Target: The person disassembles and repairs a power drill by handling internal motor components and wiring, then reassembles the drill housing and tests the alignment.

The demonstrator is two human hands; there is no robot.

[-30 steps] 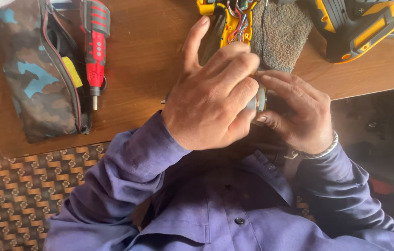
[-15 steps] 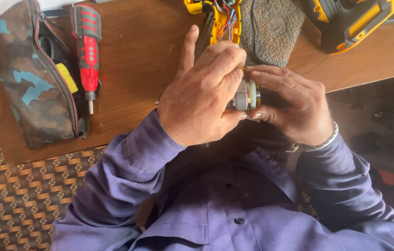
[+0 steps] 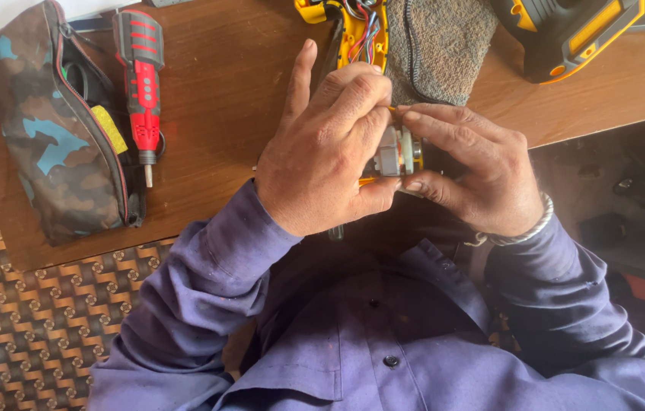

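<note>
Both my hands meet over the front edge of a wooden table (image 3: 231,114), close to my chest. Between them is a small grey and cream motor part (image 3: 400,152), round, with a yellow bit showing. My left hand (image 3: 326,148) covers its left side, fingers curled over the top and thumb under it, index finger pointing up. My right hand (image 3: 475,171) grips it from the right with fingertips above and thumb below. Most of the part is hidden by the fingers.
A camouflage pouch (image 3: 52,129) lies at the left with a red electric screwdriver (image 3: 142,84) beside it. An opened yellow tool shell with coloured wires (image 3: 353,27) and a grey cloth (image 3: 440,46) lie behind my hands. A yellow and black power tool (image 3: 566,34) is at the back right.
The motor part has come into sight between my fingers, and both hands have shifted slightly while turning it. The objects on the table stay put.
</note>
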